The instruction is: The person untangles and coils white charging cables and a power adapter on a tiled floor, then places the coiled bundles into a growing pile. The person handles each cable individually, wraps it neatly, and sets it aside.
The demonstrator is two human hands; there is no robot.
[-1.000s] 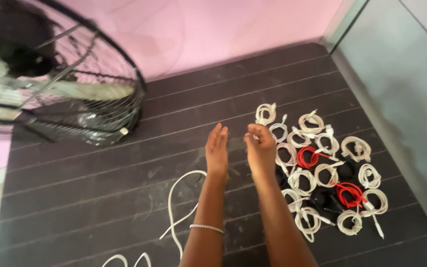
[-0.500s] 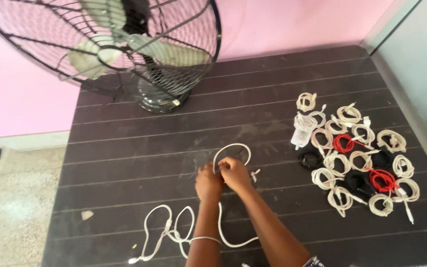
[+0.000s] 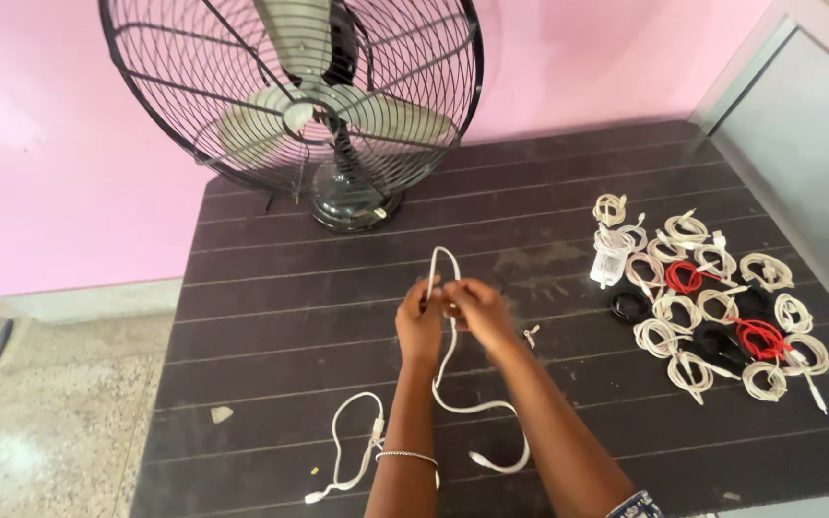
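We hold one white cable [image 3: 449, 357] in both hands above the middle of the dark slatted worktop [image 3: 271, 317]. The left hand [image 3: 420, 321] and the right hand [image 3: 473, 307] meet side by side, fingers closed in a pinch on the cable where it doubles over. A narrow loop [image 3: 438, 264] stands up from the pinch toward the fan, which suggests that we are gripping the cable at the fold to keep the loop from springing open.

The remainder of the cable hangs from the hands, lies on the worktop in a curve and ends at a plug [image 3: 478, 459] near the front edge. A second white cable [image 3: 352, 449] lies loose to the left of the left forearm, apart from the one held.

To the right, well apart from the hands, a group of coiled cables [image 3: 712, 307] lies in close rows: mostly white, two red, a few black. A white charger block [image 3: 610, 263] sits at the group's left edge. A black fan [image 3: 314, 101] stands at the rear of the worktop, against the pink wall.
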